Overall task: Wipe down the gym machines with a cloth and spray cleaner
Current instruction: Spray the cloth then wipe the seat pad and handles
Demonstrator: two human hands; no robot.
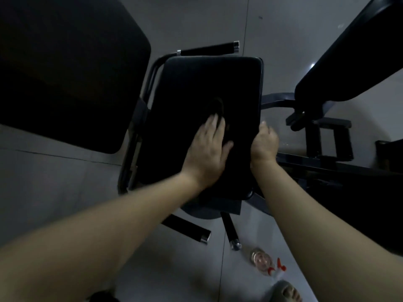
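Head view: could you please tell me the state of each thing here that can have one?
left hand: flat, fingers pressing the cloth.
cloth: dark, bunched on the seat pad under the fingertips.
right hand: curled over the seat pad's right edge.
spray bottle: lying on its side on the floor, untouched.

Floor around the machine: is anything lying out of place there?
Yes. The spray bottle seems to lie on its side on the floor, below the seat pad, instead of standing upright. No spilled liquid is visible.
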